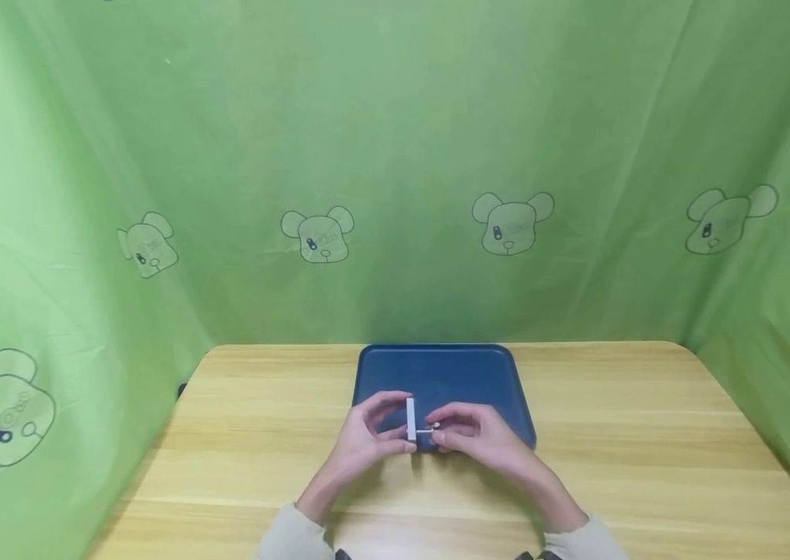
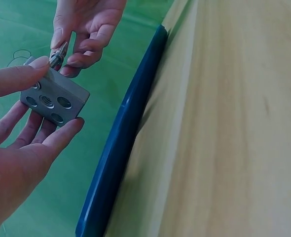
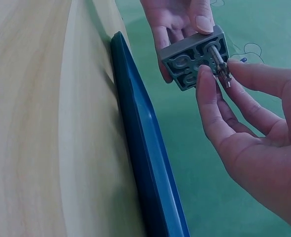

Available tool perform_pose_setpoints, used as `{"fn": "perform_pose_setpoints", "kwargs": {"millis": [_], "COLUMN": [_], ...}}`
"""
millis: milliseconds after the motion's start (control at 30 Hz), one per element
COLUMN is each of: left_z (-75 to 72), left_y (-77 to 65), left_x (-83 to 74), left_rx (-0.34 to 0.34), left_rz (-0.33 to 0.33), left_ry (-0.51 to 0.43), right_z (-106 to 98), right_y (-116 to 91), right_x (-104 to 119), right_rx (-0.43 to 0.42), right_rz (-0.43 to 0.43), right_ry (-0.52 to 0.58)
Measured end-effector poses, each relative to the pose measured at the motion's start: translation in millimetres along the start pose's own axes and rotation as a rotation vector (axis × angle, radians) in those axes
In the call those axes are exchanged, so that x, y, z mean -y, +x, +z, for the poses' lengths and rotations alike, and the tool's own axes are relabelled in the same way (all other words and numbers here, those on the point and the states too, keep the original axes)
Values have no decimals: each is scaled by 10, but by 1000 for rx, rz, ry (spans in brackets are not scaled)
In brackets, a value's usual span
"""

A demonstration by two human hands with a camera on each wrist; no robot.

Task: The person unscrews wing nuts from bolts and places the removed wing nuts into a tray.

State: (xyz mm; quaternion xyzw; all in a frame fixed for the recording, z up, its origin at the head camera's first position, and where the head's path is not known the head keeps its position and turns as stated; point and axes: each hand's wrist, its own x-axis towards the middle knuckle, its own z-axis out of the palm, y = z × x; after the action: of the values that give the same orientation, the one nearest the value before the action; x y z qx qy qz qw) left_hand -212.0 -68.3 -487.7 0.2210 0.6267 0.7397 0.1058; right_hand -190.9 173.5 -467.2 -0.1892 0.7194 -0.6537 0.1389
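Observation:
My left hand (image 1: 356,443) grips a small grey metal block (image 2: 70,89) by its edges, thumb on one side and fingertips on the other. Several round holes pierce the face shown in the left wrist view; the right wrist view shows a ribbed, recessed face. From one corner hole a threaded bolt (image 3: 215,54) sticks out towards my right hand (image 1: 489,439). Thumb and fingers of that hand pinch a small metal fitting (image 3: 224,74) near the bolt's free end. Fingertips partly cover the fitting, and its exact kind cannot be told.
Below and beyond the hands, a dark blue tray (image 1: 437,373) lies on the light wooden table (image 1: 262,451). Green curtains (image 1: 409,155) printed with bear heads enclose the back and both sides.

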Motion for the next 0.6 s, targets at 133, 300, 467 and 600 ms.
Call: {"fn": "perform_pose_setpoints", "kwargs": {"millis": [133, 300, 467, 600], "left_z": [2, 2, 7, 0], "left_y": [29, 65, 107, 135], "left_x": [-10, 2, 3, -18], "left_rx": [3, 1, 20, 15], "left_rz": [8, 10, 10, 25], "left_ry": [4, 14, 11, 12], "right_z": [-11, -28, -48, -52], "right_y": [1, 11, 33, 55], "right_x": [0, -6, 10, 46], "right_rx": [-5, -18, -15, -23], "right_rz": [-11, -16, -4, 17], "right_ry": [17, 33, 52, 74]}}
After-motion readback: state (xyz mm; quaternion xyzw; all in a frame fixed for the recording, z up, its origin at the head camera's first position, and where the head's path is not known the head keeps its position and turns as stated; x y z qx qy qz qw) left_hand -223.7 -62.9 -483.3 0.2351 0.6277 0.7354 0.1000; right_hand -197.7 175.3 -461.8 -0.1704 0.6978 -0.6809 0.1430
